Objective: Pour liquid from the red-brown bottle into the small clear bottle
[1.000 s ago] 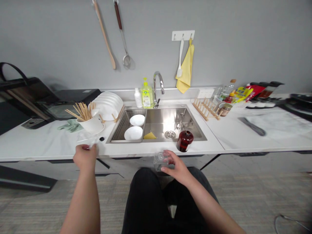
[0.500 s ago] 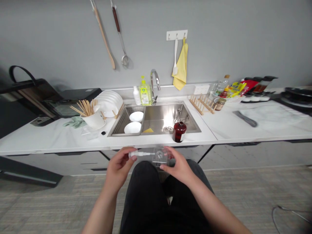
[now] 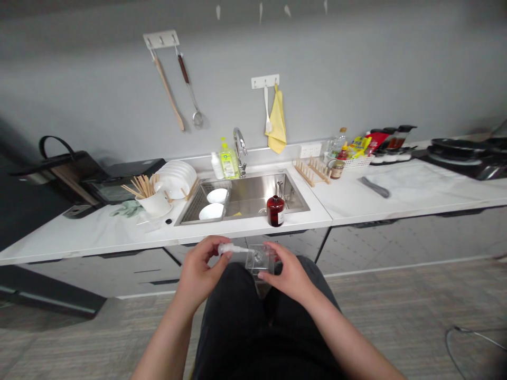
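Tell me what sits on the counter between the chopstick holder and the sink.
Head view: between the white chopstick holder and the sink, a rack of white plates stands behind, and a small black object lies on the counter.

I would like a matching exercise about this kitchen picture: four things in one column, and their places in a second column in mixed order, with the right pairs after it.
Things:
1. clear bottle
2. dark red bottle
3. yellow cloth
4. chopsticks

Places:
A. hanging from a wall hook
B. standing in a white cup left of the sink
C. held in the right hand
D. on the counter's front edge, by the sink

Pairs: 1-C, 2-D, 3-A, 4-B
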### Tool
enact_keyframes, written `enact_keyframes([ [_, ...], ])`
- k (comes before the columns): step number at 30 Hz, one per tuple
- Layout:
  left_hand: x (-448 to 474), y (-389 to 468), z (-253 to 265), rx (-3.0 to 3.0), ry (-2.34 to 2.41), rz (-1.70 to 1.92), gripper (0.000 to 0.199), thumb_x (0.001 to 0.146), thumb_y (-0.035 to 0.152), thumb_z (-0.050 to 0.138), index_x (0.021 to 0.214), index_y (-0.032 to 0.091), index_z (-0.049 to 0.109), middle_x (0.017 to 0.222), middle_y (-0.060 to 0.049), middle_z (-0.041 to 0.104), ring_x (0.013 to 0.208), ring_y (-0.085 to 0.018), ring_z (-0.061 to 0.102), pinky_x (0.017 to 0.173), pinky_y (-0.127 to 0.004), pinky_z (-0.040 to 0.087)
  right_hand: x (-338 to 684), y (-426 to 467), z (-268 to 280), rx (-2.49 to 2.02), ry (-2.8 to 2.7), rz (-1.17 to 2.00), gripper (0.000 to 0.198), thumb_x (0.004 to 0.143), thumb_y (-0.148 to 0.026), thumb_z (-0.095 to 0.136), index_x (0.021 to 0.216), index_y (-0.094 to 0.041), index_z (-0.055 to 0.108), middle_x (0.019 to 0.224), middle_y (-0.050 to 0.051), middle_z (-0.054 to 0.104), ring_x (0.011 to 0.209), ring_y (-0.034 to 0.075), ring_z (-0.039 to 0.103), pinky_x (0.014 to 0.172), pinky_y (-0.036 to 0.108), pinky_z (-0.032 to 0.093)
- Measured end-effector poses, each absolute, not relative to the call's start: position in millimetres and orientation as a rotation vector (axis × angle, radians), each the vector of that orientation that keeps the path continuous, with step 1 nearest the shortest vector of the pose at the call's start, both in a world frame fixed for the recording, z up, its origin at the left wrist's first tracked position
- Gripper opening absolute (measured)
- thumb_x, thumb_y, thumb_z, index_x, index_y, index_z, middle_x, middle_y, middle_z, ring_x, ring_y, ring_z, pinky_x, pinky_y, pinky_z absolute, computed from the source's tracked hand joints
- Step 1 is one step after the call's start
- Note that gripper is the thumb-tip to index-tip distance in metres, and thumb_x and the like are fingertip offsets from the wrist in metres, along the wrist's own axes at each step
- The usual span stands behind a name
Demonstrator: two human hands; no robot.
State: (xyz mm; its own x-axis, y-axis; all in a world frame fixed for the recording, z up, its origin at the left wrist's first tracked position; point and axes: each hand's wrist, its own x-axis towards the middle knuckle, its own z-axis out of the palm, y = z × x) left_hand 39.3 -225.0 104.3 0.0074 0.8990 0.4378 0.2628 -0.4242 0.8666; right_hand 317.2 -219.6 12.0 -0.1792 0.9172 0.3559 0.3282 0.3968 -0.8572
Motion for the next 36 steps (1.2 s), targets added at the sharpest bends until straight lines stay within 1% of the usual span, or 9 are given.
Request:
enact_keyframes([
  [13,74.6,-228.4,107.1,2.042,1.171,1.064,0.021,0.086,0.018,0.088,0.104,0.028,0.090,0.088,-0.005,0.080,0.074,-0.023,0.066,0.070,-0.035,0.048,315.1,-230.2,4.3,-1.086,-1.841,0.694,0.087,0.074,-0.029,0.103,0.154,-0.032,0.070,0.143,0.012,0.080,0.124,0.038,0.080,0.112,0.058,0.064],
  [20,81.2,-219.3,87.8,2.047,1.120,1.016,0.021,0.084,0.016,0.091,0.099,0.029,0.091,0.093,-0.007,0.079,0.078,-0.024,0.070,0.073,-0.036,0.052,319.5,-234.8,2.2,-1.109,-1.835,0.696,0.086,0.075,-0.029,0.103,0.154,-0.032,0.069,0.141,0.011,0.080,0.126,0.037,0.080,0.112,0.055,0.064],
  [23,80.2,-218.6,81.7,2.079,1.085,0.918,0.028,0.090,0.011,0.081,0.108,0.030,0.090,0.104,-0.007,0.082,0.092,-0.026,0.076,0.085,-0.037,0.059,319.2,-232.4,-0.2,-1.121,-1.840,0.693,0.086,0.073,-0.026,0.103,0.152,-0.030,0.070,0.141,0.010,0.081,0.127,0.036,0.079,0.113,0.053,0.063],
  [25,77.7,-219.7,81.6,2.141,1.066,0.804,0.046,0.092,0.006,0.072,0.126,0.033,0.086,0.124,-0.006,0.083,0.115,-0.027,0.077,0.104,-0.041,0.060,318.6,-230.3,-1.2,-1.116,-1.841,0.698,0.086,0.072,-0.025,0.103,0.151,-0.029,0.071,0.141,0.010,0.081,0.128,0.035,0.079,0.114,0.052,0.063],
  [27,75.3,-221.2,83.5,2.187,1.086,0.759,0.060,0.092,0.007,0.072,0.145,0.033,0.077,0.142,-0.007,0.078,0.132,-0.028,0.073,0.118,-0.046,0.057,317.7,-228.8,-1.0,-1.113,-1.842,0.710,0.085,0.073,-0.026,0.102,0.152,-0.029,0.071,0.143,0.010,0.081,0.129,0.034,0.079,0.115,0.051,0.063],
  [29,73.7,-221.8,85.3,2.206,1.200,0.746,0.055,0.094,0.017,0.079,0.146,0.030,0.074,0.142,-0.010,0.077,0.131,-0.030,0.073,0.117,-0.049,0.058,316.6,-227.6,-0.3,-1.120,-1.848,0.727,0.085,0.074,-0.026,0.102,0.153,-0.028,0.070,0.142,0.010,0.081,0.127,0.034,0.080,0.114,0.050,0.063],
  [32,71.9,-220.4,84.4,2.258,1.310,0.642,0.026,0.099,0.021,0.075,0.124,0.026,0.079,0.120,-0.009,0.081,0.112,-0.029,0.077,0.104,-0.048,0.063,315.2,-226.0,-0.6,-1.141,-1.873,0.732,0.087,0.073,-0.025,0.103,0.154,-0.028,0.070,0.140,0.010,0.081,0.126,0.034,0.080,0.113,0.051,0.064],
  [34,70.2,-218.4,81.5,2.350,1.198,0.612,0.040,0.096,0.009,0.066,0.128,0.028,0.078,0.127,-0.008,0.080,0.121,-0.029,0.076,0.111,-0.049,0.062,315.0,-224.9,-1.9,-1.149,-1.881,0.722,0.087,0.072,-0.024,0.103,0.152,-0.028,0.071,0.141,0.011,0.081,0.128,0.035,0.079,0.114,0.052,0.063],
  [36,68.6,-216.4,78.3,2.426,1.113,0.664,0.063,0.090,0.004,0.066,0.147,0.031,0.072,0.151,-0.009,0.073,0.144,-0.031,0.067,0.127,-0.054,0.053,315.4,-224.2,-3.2,-1.146,-1.878,0.722,0.087,0.072,-0.024,0.103,0.152,-0.028,0.071,0.143,0.011,0.080,0.129,0.036,0.079,0.115,0.052,0.063],
])
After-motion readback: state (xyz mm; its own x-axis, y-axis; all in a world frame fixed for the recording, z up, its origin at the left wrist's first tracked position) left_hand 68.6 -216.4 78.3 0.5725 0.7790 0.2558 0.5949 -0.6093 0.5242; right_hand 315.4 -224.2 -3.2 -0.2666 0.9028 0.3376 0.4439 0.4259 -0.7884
